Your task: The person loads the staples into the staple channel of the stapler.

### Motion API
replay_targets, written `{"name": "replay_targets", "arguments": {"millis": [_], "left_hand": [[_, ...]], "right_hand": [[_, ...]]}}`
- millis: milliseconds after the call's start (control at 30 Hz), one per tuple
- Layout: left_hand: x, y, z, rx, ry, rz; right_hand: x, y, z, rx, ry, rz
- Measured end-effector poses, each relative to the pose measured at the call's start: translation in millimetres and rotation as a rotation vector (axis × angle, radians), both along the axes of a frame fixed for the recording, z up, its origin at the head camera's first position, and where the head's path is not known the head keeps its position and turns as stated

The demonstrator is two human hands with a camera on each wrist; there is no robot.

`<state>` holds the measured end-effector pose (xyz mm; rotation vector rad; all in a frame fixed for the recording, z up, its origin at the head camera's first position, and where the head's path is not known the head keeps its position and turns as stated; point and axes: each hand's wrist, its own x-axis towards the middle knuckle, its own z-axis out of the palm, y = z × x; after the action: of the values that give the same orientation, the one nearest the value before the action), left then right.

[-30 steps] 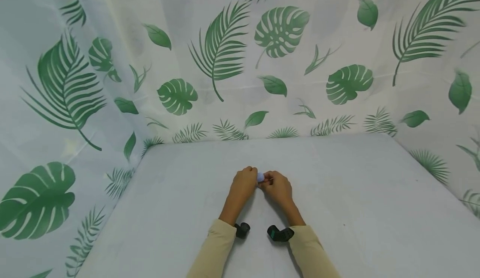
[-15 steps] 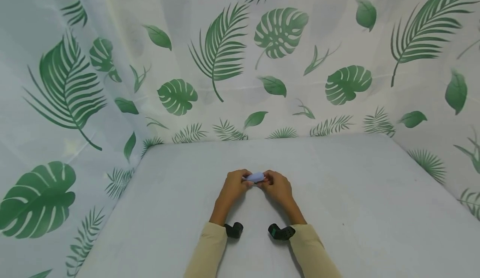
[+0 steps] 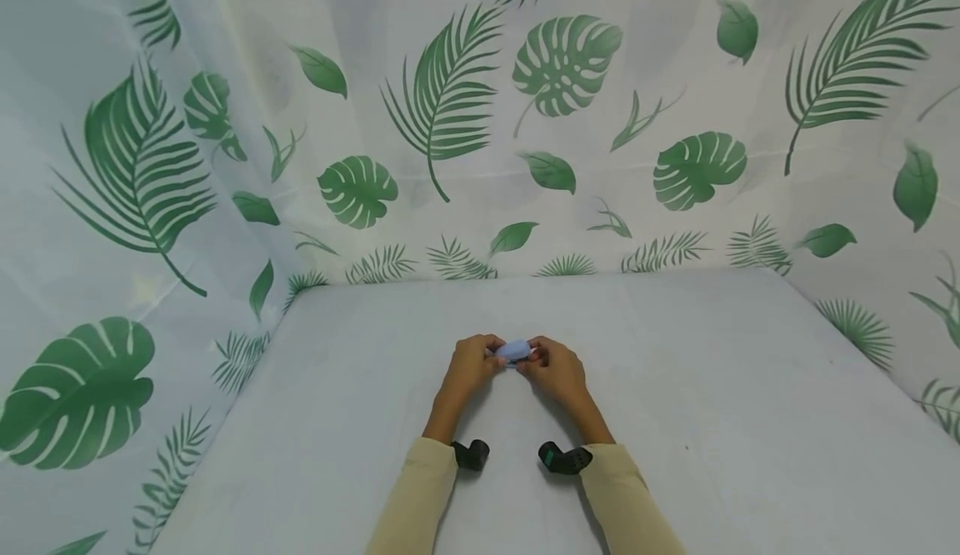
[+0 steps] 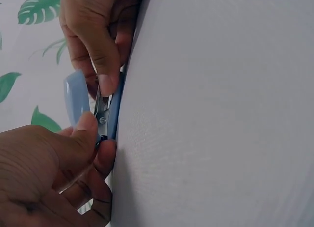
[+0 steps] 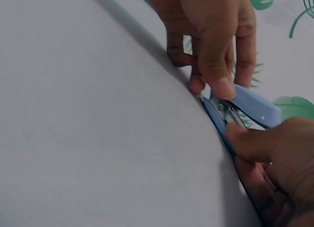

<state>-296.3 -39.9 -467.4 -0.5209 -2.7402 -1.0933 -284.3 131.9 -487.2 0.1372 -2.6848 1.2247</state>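
A small light-blue stapler [image 3: 513,350] is held between both hands, low over the white table. In the left wrist view its blue top cover [image 4: 75,97] stands swung away from the blue base [image 4: 116,111], and the metal magazine [image 4: 101,113] shows between them. My left hand [image 3: 468,365] pinches the stapler's hinge end, thumb against the cover. From the other end, my right hand [image 3: 558,370] grips it, its thumb on the lower part beside the magazine. The right fingers partly hide that end.
The white tabletop [image 3: 360,388] extends around both hands. A leaf-printed curtain [image 3: 465,97] hangs behind the table and along its sides. Black wrist cameras [image 3: 472,455] sit at the cuffs of both sleeves.
My left hand, which covered much of the stapler a second ago, has shifted left to its hinge end. More of the blue cover shows now. The right hand has barely moved.
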Motion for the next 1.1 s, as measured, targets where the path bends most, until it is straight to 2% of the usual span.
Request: {"name": "replay_targets", "arguments": {"millis": [133,467,600,700,833,1100], "left_hand": [[0.0,0.2,-4.6,-0.015,-0.004,-0.002],[-0.4,1.2,-10.1,-0.039,-0.004,0.013],[-0.2,1.5,-8.4,-0.043,-0.027,0.036],[-0.6,1.9,-7.1,-0.038,-0.018,0.048],[-0.3,2.9,-6.1,-0.038,0.0,0.05],[-2.6,5.9,1.1,-0.029,-0.034,0.082]], "right_hand": [[0.6,5,-0.2,-0.049,-0.044,0.048],[1.0,7,-2.4,-0.127,-0.026,0.104],[1.2,8,-2.9,-0.129,-0.006,0.115],[1.4,8,-2.0,-0.128,0.011,0.144],[1.0,10,-0.6,-0.126,0.002,0.171],[-2.5,11,6.9,-0.117,-0.012,0.194]]}}
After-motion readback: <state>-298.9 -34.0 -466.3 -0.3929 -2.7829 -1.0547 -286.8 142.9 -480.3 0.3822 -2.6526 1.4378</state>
